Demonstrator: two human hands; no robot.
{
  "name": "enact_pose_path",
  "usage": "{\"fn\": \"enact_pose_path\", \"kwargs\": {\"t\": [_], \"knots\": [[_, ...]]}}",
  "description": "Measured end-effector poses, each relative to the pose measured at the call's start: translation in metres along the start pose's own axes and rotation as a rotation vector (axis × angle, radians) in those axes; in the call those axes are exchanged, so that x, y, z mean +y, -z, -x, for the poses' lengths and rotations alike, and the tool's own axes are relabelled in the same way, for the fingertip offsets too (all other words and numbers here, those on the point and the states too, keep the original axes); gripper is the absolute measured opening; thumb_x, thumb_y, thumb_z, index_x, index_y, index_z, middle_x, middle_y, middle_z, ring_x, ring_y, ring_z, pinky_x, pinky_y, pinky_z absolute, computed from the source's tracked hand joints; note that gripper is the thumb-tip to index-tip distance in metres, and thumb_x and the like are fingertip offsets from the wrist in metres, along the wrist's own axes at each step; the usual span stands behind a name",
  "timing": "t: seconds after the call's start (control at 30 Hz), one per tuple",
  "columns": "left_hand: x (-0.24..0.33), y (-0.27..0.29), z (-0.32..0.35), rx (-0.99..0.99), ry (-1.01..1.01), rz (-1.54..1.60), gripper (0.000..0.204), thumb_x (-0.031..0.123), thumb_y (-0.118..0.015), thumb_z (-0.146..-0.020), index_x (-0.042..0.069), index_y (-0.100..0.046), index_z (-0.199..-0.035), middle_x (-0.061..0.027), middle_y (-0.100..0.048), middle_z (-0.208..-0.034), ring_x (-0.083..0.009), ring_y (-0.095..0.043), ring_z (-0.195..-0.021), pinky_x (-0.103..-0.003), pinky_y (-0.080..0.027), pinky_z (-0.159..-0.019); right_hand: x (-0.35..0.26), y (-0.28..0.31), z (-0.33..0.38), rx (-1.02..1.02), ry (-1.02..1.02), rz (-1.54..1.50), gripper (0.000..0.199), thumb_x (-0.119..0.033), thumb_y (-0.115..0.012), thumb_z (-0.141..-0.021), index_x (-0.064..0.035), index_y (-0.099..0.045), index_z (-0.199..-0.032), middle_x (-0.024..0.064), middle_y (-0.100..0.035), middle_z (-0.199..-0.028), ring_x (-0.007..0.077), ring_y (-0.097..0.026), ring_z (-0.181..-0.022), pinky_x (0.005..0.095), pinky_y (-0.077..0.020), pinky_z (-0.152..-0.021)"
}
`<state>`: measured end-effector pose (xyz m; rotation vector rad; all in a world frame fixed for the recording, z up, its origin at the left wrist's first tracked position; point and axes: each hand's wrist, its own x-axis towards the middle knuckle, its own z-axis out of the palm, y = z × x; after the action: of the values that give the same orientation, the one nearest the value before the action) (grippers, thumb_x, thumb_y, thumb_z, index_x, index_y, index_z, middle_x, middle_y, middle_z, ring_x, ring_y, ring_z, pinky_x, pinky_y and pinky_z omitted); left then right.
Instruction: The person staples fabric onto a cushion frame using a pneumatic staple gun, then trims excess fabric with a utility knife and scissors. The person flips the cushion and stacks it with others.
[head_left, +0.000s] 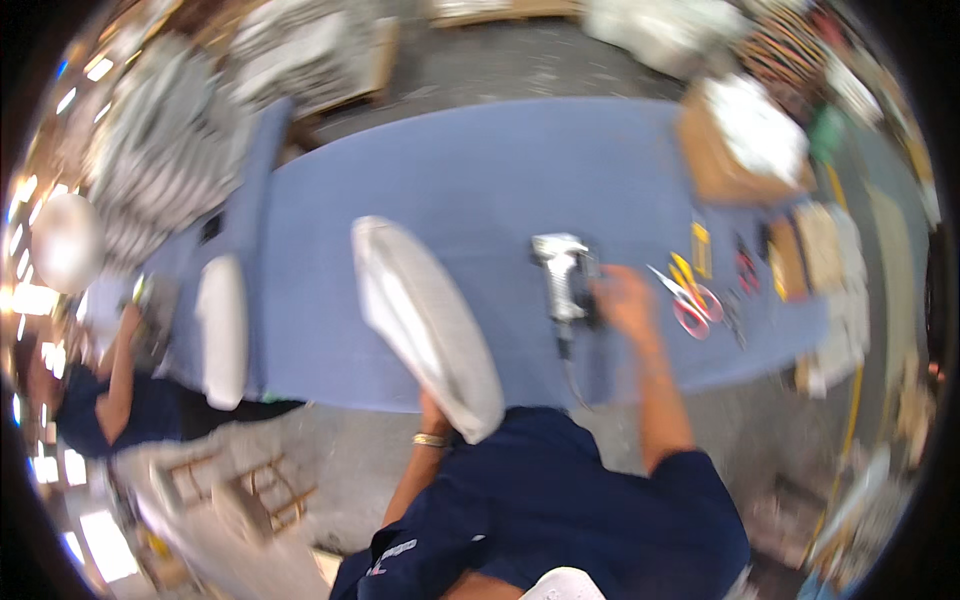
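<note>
A long, pale grey fabric-covered padded panel (425,320) with a whitish inner side stands tilted over the blue table. My left hand (433,412), with a gold-coloured band at the wrist, is closed on its lower edge; the panel covers most of the fingers. To the right lies a silver and black corded power tool (563,280), its cable running toward my body. My right hand (625,298) is at the tool's right side, blurred, and I cannot make out whether it grips or only touches it.
Right of the tool lie red-handled scissors (692,315), yellow cutters (702,250) and dark red pliers (746,265). A cardboard box (712,160) sits at the far right of the blue table (480,150). Another pale panel (222,330) lies left, near a co-worker (115,400).
</note>
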<state>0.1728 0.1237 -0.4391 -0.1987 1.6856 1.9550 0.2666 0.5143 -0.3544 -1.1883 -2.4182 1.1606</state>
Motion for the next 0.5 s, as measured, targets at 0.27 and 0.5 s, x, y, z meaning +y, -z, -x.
{"fn": "enact_pose_path", "kwargs": {"t": [0.27, 0.5], "knots": [[0.153, -0.023, -0.06, 0.432, -0.468, -0.321, 0.038, 0.028, -0.057, -0.108, 0.0, -0.066, -0.133, -0.0105, -0.071, -0.123, -0.019, -0.065, -0.109, -0.033, -0.052, -0.093, 0.193, 0.117, -0.075, 0.046, -0.257, 0.644, 0.042, -0.018, -0.069, -0.085, -0.0058, -0.065, -0.124, 0.0237, -0.069, -0.12, 0.0431, -0.065, -0.115, 0.0499, -0.0519, -0.097], [0.264, -0.114, -0.074, -0.137, -1.015, -1.124, 0.028, 0.01, -0.065, -0.098, 0.004, -0.071, -0.125, -0.0151, -0.072, -0.122, -0.0254, -0.07, -0.101, -0.036, -0.057, -0.089, 0.229, 0.119, -0.111, -0.126, -0.243, 0.647, 0.022, -0.008, -0.079, -0.067, -0.0019, -0.065, -0.083, 0.0186, -0.07, -0.077, 0.0374, -0.07, -0.077, 0.046, -0.0533, -0.07]]}}
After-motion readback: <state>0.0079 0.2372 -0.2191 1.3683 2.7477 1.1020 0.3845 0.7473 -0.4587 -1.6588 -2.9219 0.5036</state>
